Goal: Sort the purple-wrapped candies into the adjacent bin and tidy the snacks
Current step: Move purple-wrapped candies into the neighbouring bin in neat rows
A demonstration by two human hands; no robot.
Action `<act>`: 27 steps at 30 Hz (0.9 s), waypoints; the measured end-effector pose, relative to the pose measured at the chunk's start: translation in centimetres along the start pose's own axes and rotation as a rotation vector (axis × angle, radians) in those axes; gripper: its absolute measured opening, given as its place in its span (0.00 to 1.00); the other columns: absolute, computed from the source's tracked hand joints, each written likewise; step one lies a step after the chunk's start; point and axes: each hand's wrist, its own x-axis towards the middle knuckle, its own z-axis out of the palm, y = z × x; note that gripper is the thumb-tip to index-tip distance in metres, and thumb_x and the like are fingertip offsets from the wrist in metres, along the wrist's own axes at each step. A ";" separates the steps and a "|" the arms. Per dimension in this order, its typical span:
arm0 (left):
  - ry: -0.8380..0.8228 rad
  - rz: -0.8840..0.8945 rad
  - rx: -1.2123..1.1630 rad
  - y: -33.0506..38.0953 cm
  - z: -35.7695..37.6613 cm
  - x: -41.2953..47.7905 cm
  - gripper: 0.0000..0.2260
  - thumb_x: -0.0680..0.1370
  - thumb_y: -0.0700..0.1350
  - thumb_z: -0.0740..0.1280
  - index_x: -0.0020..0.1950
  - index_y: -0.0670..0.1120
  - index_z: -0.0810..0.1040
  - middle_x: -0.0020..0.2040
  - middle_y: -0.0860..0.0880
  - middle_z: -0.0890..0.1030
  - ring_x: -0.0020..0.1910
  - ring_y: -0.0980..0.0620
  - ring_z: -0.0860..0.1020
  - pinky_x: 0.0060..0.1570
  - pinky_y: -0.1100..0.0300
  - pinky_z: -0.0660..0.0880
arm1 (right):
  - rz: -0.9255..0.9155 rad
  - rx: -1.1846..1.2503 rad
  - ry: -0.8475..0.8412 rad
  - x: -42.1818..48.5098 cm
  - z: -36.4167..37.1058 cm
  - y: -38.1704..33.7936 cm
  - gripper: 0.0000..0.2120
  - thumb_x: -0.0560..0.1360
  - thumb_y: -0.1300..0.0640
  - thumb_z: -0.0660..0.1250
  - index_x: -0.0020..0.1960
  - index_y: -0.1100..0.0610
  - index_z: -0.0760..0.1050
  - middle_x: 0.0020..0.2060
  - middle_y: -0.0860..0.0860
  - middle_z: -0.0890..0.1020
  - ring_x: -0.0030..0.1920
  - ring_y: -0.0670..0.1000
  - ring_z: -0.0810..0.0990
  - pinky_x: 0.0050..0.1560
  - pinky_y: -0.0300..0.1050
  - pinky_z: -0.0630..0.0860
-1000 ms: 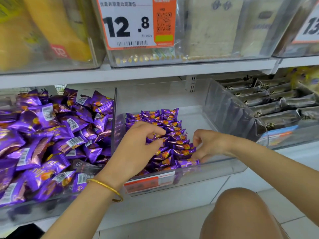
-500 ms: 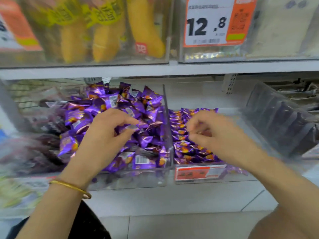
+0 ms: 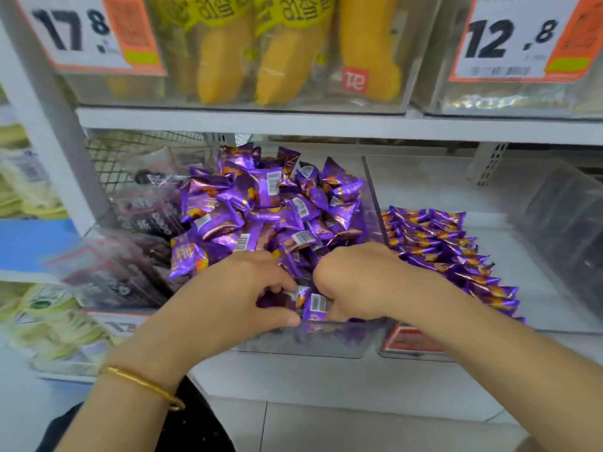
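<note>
A bracelet on its wrist, the left hand works beside the right hand at the front of the full bin, just behind its clear front wall. Each grip is curled: the left pinches a candy between thumb and fingers, and the right closes over one lying barcode-up. The candies are heaped above the rim here, small pillow packs in slick purple foil. They look light, easy to crush at the middle, and likely to slide off one another. The crimped ends seem the surest place to pinch, a few at a time.

Just to the right, the adjacent bin holds neat rows of purple packs, with bare floor behind them for more. The clear wall between the bins stands in the way, so any handful must be lifted over it, and the loose heap may spill off the front.

Left of the heap lie dark packets, blurred. Farther back, above the shelf, stand yellow packs and two price tags.
</note>
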 end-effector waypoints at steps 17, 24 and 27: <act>0.402 -0.334 -0.485 0.6 -1.0 -0.7 0.10 0.79 0.39 0.61 0.52 0.49 0.80 0.32 0.52 0.76 0.24 0.56 0.75 0.32 0.57 0.79 | -0.024 1.136 0.362 -2.5 -0.3 2.7 0.09 0.72 0.61 0.70 0.51 0.54 0.77 0.47 0.50 0.81 0.43 0.52 0.81 0.44 0.50 0.81; 0.277 -0.322 -1.173 3.4 -0.8 0.1 0.09 0.81 0.37 0.56 0.51 0.42 0.75 0.39 0.38 0.81 0.35 0.43 0.83 0.29 0.59 0.79 | -0.035 0.976 0.920 -3.5 0.5 1.7 0.15 0.64 0.61 0.74 0.44 0.46 0.75 0.47 0.42 0.75 0.50 0.42 0.76 0.50 0.33 0.71; 0.267 -0.296 -1.369 4.1 -0.7 0.6 0.10 0.79 0.44 0.57 0.51 0.40 0.75 0.38 0.37 0.82 0.35 0.43 0.83 0.32 0.58 0.80 | -0.060 0.915 0.991 -3.5 1.4 1.4 0.15 0.65 0.60 0.72 0.51 0.49 0.78 0.53 0.43 0.73 0.57 0.42 0.74 0.56 0.39 0.73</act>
